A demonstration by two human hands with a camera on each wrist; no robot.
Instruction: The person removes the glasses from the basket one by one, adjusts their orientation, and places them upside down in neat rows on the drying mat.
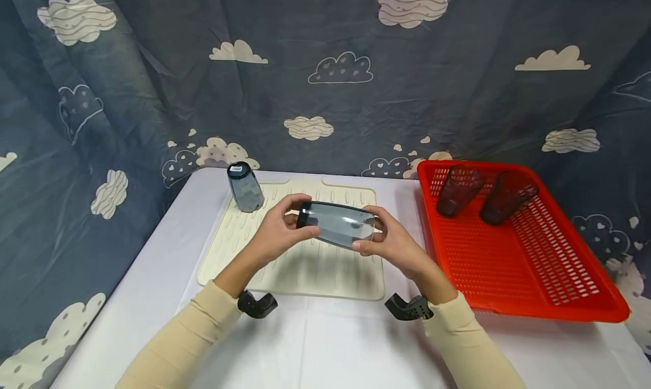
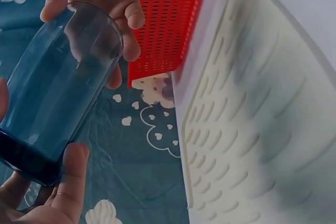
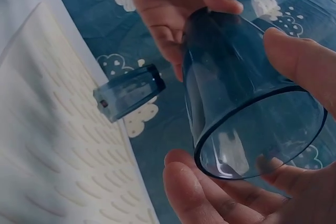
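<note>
A grey-blue tinted drinking glass [image 1: 335, 224] is held on its side above the cream drying mat [image 1: 305, 281]. My left hand [image 1: 274, 233] grips its thick dark base end, thumb on the near side. At the rim end, my right hand [image 1: 391, 245] holds the glass between thumb and fingers. The right wrist view shows the open mouth of this glass [image 3: 247, 103] facing the right palm. On the mat's far left corner, a second tinted glass [image 1: 247, 192] stands upside down with a small label on its base.
A red perforated plastic basket [image 1: 483, 276] sits on the right of the white-covered table [image 1: 335, 344]. Two dark glasses [image 1: 460, 191] lean inside it near the far side. A dark cloud-patterned cloth [image 1: 346, 112] hangs behind and to the left.
</note>
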